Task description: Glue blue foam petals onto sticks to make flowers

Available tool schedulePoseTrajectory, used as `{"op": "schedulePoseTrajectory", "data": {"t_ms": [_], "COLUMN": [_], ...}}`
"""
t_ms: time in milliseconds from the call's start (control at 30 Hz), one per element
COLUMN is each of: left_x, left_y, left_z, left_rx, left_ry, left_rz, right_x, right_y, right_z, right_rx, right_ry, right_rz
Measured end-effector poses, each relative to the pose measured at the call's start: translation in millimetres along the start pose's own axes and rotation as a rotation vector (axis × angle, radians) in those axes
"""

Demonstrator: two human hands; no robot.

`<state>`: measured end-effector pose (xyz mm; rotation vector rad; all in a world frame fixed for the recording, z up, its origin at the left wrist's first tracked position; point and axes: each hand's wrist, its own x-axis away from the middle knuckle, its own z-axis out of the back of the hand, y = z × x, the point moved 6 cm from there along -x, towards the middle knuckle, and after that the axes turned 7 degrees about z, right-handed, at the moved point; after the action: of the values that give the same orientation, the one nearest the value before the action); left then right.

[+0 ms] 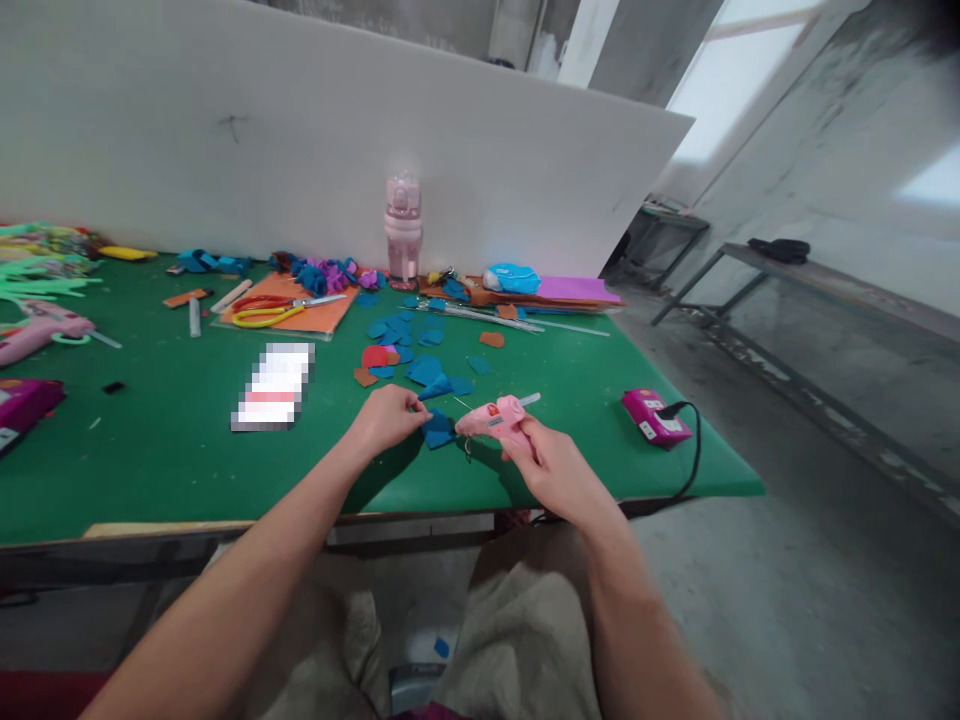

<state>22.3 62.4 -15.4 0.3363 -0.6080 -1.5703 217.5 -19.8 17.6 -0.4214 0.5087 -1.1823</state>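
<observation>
My right hand (559,460) is wrapped round the handle of a pink hot glue gun (491,420), a clear glue stick showing at its back end. The gun's nozzle points left, close to a blue felt piece (438,430); whether they touch I cannot tell. Between the thumb and fingers of my left hand (388,415) is the left edge of that felt piece. Just beyond both hands lie more blue cut pieces (427,371), some overlapping. A red round piece (375,357) and brown scraps (365,377) are among them.
Scissors with red and yellow handles (270,312) rest on an orange sheet (326,316). A pink bottle (403,235) stands by the white board (315,130). At right sits a purple box (656,417) with a black cable; a second glue gun (45,330) lies far left.
</observation>
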Motion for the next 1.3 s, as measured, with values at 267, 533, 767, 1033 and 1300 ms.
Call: {"op": "schedulePoseTrajectory", "data": {"t_ms": [267, 533, 767, 1033, 1300], "left_x": [-1, 1, 1, 2, 6], "left_y": [-1, 1, 1, -3, -6], "left_z": [-0.5, 0.6, 0.7, 2.0, 2.9], "left_rx": [-0.005, -0.019, 0.013, 0.381, 0.708], "left_ry": [0.006, -0.003, -0.003, -0.02, -0.237], "left_rz": [-0.01, -0.008, -0.023, 0.012, 0.094], "right_x": [-1, 1, 3, -4, -2], "right_y": [-3, -5, -3, 19, 14], "right_z": [0, 6, 10, -10, -6], "right_rx": [-0.028, -0.062, -0.298, -0.725, -0.705], "right_ry": [0.007, 0.032, 0.004, -0.068, 0.021], "right_rz": [0.022, 0.023, -0.008, -0.159, -0.146]}}
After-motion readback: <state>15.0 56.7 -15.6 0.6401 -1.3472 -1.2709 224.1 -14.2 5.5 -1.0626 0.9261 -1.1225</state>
